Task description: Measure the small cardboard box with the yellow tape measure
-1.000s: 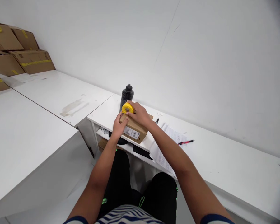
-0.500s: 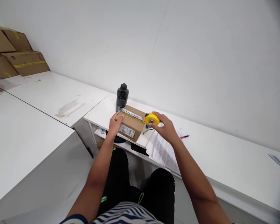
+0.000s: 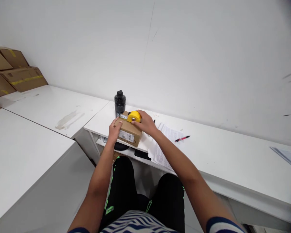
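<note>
A small brown cardboard box (image 3: pixel 130 133) with a white label lies on the white desk (image 3: pixel 228 155) in front of me. My left hand (image 3: pixel 114 128) grips the box's left end and pins the tip of the tape there. My right hand (image 3: pixel 145 123) is closed round a yellow tape measure (image 3: pixel 134 116) resting on top of the box, with only a short stretch of tape showing between the hands.
A black bottle (image 3: pixel 119 103) stands just behind the box. Printed papers (image 3: pixel 163 145) and a red pen (image 3: pixel 182 138) lie to the right. A shelf under the desk holds dark items. Cardboard boxes (image 3: pixel 12 72) are stacked at far left on another white table.
My right hand drew the tape measure out to the right across the box, then brought it back left over the box, so the tape is now mostly retracted. The view also shifted.
</note>
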Motion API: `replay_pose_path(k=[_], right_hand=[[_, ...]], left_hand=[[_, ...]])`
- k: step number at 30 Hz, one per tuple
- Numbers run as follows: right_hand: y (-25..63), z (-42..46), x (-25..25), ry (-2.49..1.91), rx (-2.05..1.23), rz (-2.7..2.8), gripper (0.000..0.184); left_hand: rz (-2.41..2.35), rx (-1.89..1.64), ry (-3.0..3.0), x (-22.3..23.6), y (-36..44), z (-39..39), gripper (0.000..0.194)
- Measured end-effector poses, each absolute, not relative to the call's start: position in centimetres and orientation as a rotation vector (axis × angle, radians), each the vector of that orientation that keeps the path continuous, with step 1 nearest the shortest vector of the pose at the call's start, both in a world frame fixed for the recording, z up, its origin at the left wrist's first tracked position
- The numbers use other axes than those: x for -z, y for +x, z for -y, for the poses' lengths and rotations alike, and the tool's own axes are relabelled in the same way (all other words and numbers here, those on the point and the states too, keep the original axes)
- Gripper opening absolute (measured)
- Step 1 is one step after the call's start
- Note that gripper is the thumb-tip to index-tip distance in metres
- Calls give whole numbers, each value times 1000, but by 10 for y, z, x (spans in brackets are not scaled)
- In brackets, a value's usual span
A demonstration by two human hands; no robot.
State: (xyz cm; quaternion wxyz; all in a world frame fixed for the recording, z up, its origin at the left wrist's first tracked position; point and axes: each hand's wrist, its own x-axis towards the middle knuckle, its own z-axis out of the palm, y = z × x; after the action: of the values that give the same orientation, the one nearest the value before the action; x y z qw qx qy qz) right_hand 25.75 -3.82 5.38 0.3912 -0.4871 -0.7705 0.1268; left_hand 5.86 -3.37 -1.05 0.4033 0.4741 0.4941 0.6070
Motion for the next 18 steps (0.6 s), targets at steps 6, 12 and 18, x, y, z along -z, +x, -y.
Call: replay_pose_path(k=[6, 12, 18], right_hand=[[199, 9, -71, -1312, -415, 1905, 48], [213, 14, -79, -1572, -379, 1721, 51], [213, 8, -65, -1600, -323, 1797, 49]], left_hand=[[-1371, -1539, 1248, 1, 63, 50, 62], [-1634, -1505, 1300, 14, 88, 96, 77], [-1588, -1638, 1499, -3, 81, 89, 26]])
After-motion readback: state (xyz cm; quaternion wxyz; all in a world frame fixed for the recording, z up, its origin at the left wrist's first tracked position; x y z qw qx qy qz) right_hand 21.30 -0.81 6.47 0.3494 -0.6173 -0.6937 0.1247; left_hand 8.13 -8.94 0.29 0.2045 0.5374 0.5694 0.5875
